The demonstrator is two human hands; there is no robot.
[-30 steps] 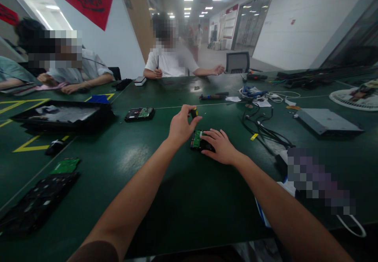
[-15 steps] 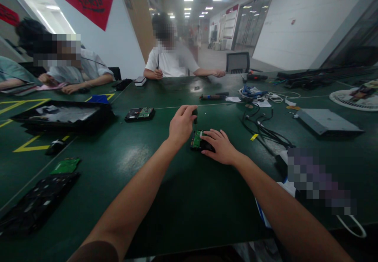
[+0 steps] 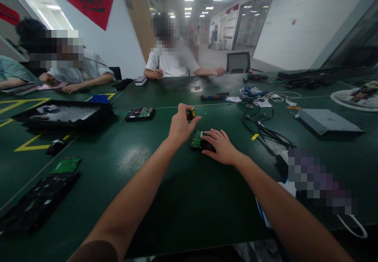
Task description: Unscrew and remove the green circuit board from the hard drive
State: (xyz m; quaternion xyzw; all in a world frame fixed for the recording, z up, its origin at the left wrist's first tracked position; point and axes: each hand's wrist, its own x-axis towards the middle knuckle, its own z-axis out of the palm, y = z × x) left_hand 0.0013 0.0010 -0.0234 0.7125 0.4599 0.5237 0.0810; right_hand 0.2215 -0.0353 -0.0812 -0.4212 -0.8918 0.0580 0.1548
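In the head view, my left hand (image 3: 181, 126) is closed around a screwdriver (image 3: 191, 114) with a dark handle and a yellow end. The handle is tilted so that its yellow end faces me, and its shaft is hidden. Just below and to the right lies a hard drive (image 3: 196, 141) with a green circuit board on top. Flat across the drive's right part rests my right hand (image 3: 219, 145), fingers spread, touching it. Those fingers cover part of the board and the black casing.
Another hard drive (image 3: 139, 114) lies left of my hands. A black tray (image 3: 63, 116), a green circuit board (image 3: 66, 165) and black drive parts (image 3: 38, 199) are farther left. Cables (image 3: 265, 126) and a grey metal box (image 3: 329, 121) lie right. A person (image 3: 171, 59) sits opposite.
My left hand has lifted the screwdriver off the drive's board and tipped it, so its yellow end now shows. My right hand stays on the drive.
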